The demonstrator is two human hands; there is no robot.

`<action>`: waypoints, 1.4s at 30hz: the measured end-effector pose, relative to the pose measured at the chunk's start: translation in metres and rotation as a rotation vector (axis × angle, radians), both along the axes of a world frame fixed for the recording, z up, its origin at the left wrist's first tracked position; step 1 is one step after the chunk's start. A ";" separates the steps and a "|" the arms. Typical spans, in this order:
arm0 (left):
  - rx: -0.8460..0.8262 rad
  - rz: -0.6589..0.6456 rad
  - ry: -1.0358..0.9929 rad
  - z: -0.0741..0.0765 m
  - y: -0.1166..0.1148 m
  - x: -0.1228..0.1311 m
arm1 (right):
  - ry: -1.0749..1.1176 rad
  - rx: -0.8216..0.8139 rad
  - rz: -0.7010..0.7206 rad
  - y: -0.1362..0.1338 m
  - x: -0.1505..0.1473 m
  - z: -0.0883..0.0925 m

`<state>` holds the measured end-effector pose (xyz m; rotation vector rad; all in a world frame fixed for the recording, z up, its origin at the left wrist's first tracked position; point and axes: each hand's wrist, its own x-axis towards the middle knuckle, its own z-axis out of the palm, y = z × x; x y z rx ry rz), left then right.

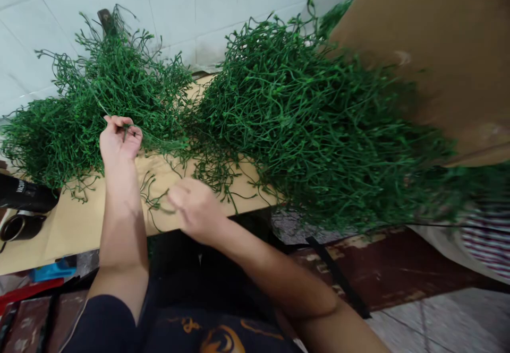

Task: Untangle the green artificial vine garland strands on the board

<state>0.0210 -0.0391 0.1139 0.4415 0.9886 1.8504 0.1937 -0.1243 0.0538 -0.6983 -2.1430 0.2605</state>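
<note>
My left hand (120, 138) is raised palm up in front of the left heap of green plastic stems (119, 85), its fingers curled around a thin green stem (126, 129). Lower and to the right, my right hand (196, 209) is closed in a fist over the board's front edge, slightly smeared by motion. A blurred green strand (161, 208) lies by its fingertips; whether the fingers grip it I cannot make out. Loose stems (217, 175) are scattered on the tan board (83, 231) between the hands and the heaps.
A larger heap of green stems (319, 114) spreads across the right side, against a brown cardboard sheet (450, 61). At the left stand a black cylinder (27, 194) and a tape roll (18, 228). A white tiled wall (171, 2) is behind; a dark red bench (398, 268) is below right.
</note>
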 end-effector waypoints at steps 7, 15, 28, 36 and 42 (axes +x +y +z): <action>0.047 -0.256 0.107 -0.001 -0.021 0.001 | -0.184 -0.147 -0.770 0.052 0.070 0.010; 0.046 -0.407 0.192 0.011 -0.028 0.029 | -0.114 -0.199 -0.270 0.050 -0.003 0.019; 0.126 -0.539 0.716 -0.034 -0.042 0.022 | 0.478 -0.632 -0.106 0.064 -0.009 0.015; 0.148 -0.367 0.745 -0.034 -0.029 0.021 | 0.559 -0.729 -0.040 0.065 -0.018 0.006; 0.193 -0.390 0.857 -0.030 -0.033 0.024 | 0.315 -0.674 0.095 0.065 -0.015 -0.003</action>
